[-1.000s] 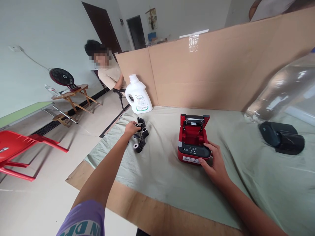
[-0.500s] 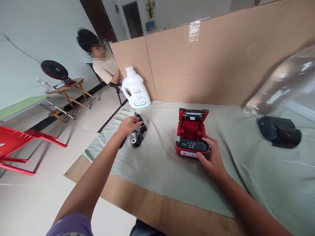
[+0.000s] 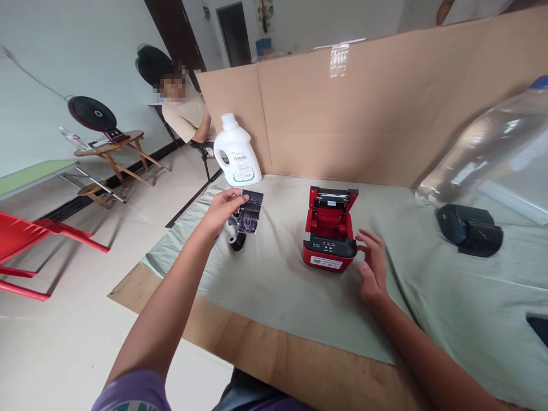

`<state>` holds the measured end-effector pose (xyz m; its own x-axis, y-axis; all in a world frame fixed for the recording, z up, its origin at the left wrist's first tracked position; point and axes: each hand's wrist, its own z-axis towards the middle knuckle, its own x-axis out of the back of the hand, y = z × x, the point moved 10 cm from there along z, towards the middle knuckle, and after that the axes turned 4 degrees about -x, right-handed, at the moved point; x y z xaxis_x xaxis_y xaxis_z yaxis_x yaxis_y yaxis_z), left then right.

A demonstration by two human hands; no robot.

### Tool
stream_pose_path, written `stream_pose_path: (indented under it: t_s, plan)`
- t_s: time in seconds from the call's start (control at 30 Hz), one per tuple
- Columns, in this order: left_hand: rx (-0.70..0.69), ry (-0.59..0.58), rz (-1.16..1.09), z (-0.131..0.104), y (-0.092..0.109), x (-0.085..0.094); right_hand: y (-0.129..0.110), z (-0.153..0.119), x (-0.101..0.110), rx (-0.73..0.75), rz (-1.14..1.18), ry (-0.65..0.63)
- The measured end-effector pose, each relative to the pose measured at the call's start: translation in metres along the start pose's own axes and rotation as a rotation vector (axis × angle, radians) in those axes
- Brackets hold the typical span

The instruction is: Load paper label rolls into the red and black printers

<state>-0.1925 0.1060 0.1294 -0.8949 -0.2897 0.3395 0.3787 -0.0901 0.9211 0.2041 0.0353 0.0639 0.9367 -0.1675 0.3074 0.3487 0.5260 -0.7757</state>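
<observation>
My left hand (image 3: 225, 206) pinches the top edge of a dark, glossy piece of film (image 3: 250, 212) between thumb and fingers. Below it on the cloth lies a small black roll (image 3: 238, 242), beside a roll end with a pale core (image 3: 232, 240); the film partly covers what lies behind. The red and black label printer (image 3: 329, 251) stands in the middle with its lid (image 3: 334, 198) raised and its red inside bare. Beside the printer's right front corner is my right hand (image 3: 373, 265), fingers apart and holding nothing; I cannot tell whether a fingertip touches the casing.
A white detergent bottle (image 3: 238, 154) stands at the back left against a cardboard wall (image 3: 342, 120). On the right lie a black device (image 3: 468, 229) and a large clear plastic bottle (image 3: 479, 142). A person (image 3: 184, 114) sits beyond the table, near a red chair (image 3: 38, 245).
My left hand has lifted the dark film off the cloth, and it now hangs flat in view. My right hand has loosened from the printer and its fingers have spread.
</observation>
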Motion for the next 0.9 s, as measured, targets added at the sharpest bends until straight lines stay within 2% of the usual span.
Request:
stream_pose_path:
  t_s: [0.07, 0.1, 0.17, 0.23, 0.3, 0.4, 0.5, 0.6, 0.73, 0.83, 0.9]
  plan:
    - [-0.011, -0.031, -0.152, -0.017, 0.016, -0.017, -0.019, 0.008, 0.011, 0.043, 0.019, 0.061]
    - [-0.002, -0.058, -0.211, -0.025, 0.021, -0.03, -0.03, 0.015, 0.012, 0.048, 0.007, 0.049]
    - [0.011, -0.142, -0.301, -0.044, 0.032, -0.066, -0.054, 0.036, 0.004, 0.034, -0.048, -0.05]
    - [0.021, -0.254, -0.373, -0.06, 0.042, -0.11, -0.075, 0.059, -0.007, 0.008, -0.134, -0.175]
    - [0.029, -0.331, -0.466, -0.07, 0.05, -0.149, -0.089, 0.08, -0.019, -0.01, -0.226, -0.298]
    - [0.03, -0.318, -0.545, -0.072, 0.053, -0.183, -0.092, 0.1, -0.031, -0.02, -0.324, -0.45]
    - [0.029, -0.3, -0.497, -0.075, 0.046, -0.195, -0.077, 0.105, -0.035, -0.033, -0.355, -0.554]
    - [-0.075, -0.296, -0.318, -0.089, 0.046, -0.197, -0.052, 0.102, -0.036, -0.068, -0.396, -0.624]
    - [-0.441, -0.22, 0.115, -0.117, 0.063, -0.194, -0.018, 0.102, -0.034, -0.114, -0.529, -0.612]
    - [-0.739, -0.113, 0.351, -0.137, 0.075, -0.194, -0.008, 0.102, -0.039, -0.097, -0.581, -0.59]
    - [-0.83, -0.059, 0.416, -0.143, 0.075, -0.193, -0.006, 0.102, -0.044, -0.088, -0.608, -0.568]
